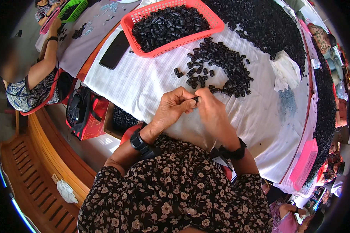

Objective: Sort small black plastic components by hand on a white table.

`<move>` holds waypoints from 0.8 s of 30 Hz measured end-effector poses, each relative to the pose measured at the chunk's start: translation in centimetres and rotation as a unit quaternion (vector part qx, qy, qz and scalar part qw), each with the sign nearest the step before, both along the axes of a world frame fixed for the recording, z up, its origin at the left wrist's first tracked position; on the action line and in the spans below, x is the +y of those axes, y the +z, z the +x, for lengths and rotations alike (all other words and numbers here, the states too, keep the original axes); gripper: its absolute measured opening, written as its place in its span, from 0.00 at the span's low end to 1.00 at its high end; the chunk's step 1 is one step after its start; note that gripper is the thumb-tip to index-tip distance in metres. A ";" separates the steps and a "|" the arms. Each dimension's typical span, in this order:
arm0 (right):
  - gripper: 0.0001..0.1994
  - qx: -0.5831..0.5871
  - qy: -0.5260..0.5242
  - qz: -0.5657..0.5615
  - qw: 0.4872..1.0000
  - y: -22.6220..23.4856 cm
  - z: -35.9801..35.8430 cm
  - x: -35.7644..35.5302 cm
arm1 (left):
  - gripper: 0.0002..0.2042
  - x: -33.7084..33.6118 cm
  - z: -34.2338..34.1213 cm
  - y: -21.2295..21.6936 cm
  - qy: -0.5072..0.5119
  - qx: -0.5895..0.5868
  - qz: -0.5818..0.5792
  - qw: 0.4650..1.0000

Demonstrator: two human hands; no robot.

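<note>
Over the white cloth (132, 87) my two hands meet in the middle of the head view. My left hand (174, 105) pinches a small black cylindrical piece (195, 99) between thumb and fingertips. Fingers of my right hand (212, 110) are closed at the same piece from the other side, so most of it is hidden. Just beyond my hands lies a loose pile of similar black pieces (225, 64), with a few scattered at its left side.
A red plastic basket (218, 28) full of black pieces stands behind the pile. Left of it lies a dark phone (114, 50). A crumpled white bag (286, 70) and a larger black heap (268, 27) are at the right. Another person (35, 77) sits at the left.
</note>
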State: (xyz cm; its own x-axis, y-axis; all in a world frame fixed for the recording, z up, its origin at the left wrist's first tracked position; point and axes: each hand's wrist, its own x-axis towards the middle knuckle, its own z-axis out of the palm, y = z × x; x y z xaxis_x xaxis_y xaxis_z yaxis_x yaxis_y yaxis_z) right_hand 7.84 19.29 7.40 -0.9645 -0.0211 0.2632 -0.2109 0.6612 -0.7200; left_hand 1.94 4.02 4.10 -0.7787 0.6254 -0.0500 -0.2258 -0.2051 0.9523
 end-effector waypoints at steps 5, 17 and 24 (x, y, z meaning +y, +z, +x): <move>0.14 0.046 -0.002 0.142 0.989 0.4 -0.1 -1.4 | 0.01 0.4 0.1 0.3 0.049 0.024 -0.047 0.997; 0.15 0.074 -0.009 0.176 0.982 -2.4 -0.5 -2.4 | 0.03 0.1 0.3 -0.3 0.079 0.044 -0.116 0.989; 0.12 0.079 -0.020 0.187 0.979 -1.6 -0.3 -2.8 | 0.03 -0.2 0.3 -0.5 0.058 0.082 -0.189 0.977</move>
State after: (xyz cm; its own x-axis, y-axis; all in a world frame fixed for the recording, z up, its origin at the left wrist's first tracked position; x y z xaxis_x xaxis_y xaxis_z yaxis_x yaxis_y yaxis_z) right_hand 7.53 16.52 5.80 -0.9145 -0.1074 0.3902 -0.2683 0.8827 -0.3858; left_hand 2.26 3.83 3.63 -0.8605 0.4932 -0.1281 -0.0594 0.1525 0.9865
